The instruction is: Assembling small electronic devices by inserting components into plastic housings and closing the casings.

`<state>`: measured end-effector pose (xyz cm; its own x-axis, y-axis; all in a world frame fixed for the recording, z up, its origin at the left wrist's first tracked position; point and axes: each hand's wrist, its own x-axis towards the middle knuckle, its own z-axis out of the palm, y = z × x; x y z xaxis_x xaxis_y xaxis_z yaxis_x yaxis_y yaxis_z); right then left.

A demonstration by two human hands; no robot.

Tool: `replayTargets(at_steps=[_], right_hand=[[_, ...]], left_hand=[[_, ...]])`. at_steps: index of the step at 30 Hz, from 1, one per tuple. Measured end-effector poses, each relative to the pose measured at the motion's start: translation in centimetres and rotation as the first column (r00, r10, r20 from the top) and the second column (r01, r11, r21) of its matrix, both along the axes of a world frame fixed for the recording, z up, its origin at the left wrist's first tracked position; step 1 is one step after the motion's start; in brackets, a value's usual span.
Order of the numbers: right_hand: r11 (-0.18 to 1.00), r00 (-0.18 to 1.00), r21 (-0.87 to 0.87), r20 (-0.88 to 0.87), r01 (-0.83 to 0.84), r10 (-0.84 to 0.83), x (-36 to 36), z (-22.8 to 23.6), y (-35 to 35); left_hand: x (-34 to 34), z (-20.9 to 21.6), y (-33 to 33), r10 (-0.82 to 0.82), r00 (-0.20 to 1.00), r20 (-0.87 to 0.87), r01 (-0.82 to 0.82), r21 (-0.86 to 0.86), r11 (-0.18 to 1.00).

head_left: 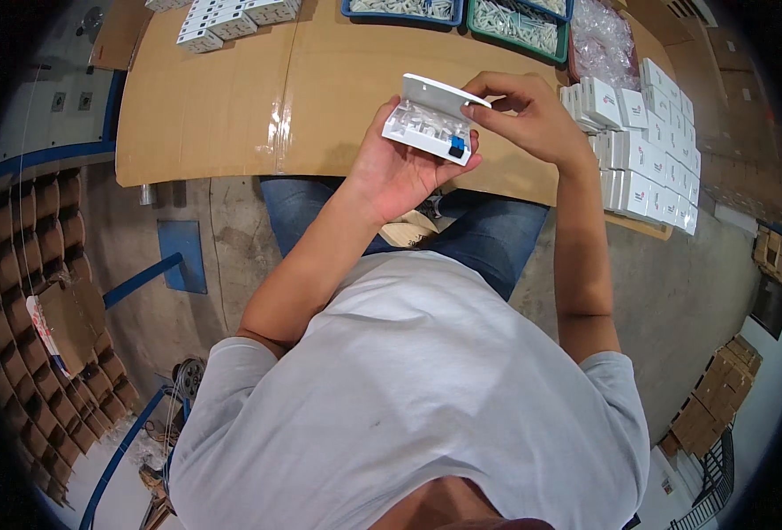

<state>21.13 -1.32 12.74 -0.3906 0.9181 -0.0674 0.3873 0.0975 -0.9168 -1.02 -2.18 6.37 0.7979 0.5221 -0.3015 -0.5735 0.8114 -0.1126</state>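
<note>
My left hand (397, 172) holds a small white hinged box (408, 132) from below, above the near edge of the cardboard-covered table. The box's lid (435, 93) is raised. Inside lie clear plastic pieces, and a small blue and black part (456, 147) sits at its right end. At the lid's right corner, my right hand (528, 119) pinches the edge between thumb and fingers.
The table (205, 115) is covered in brown cardboard. White boxes (647, 159) are stacked at the right; more boxes (223, 18) stand far left. Blue (408, 16) and green trays (563, 44) of small white parts sit at the back, beside clear plastic bags (604, 40).
</note>
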Motion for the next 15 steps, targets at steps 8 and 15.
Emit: replayTargets(at_steps=[8,15], right_hand=[[0.998,1.0,0.062,-0.008,-0.008,0.009,0.09,-0.73,0.11],[0.999,0.998,0.008,0.055,-0.038,0.037,-0.34,-0.59,0.2]], left_hand=[[0.18,0.03,0.05,0.028,0.999,-0.042,-0.028,-0.005,1.0],[0.1,-0.82,0.15,0.044,0.998,-0.038,-0.045,-0.017,0.999]])
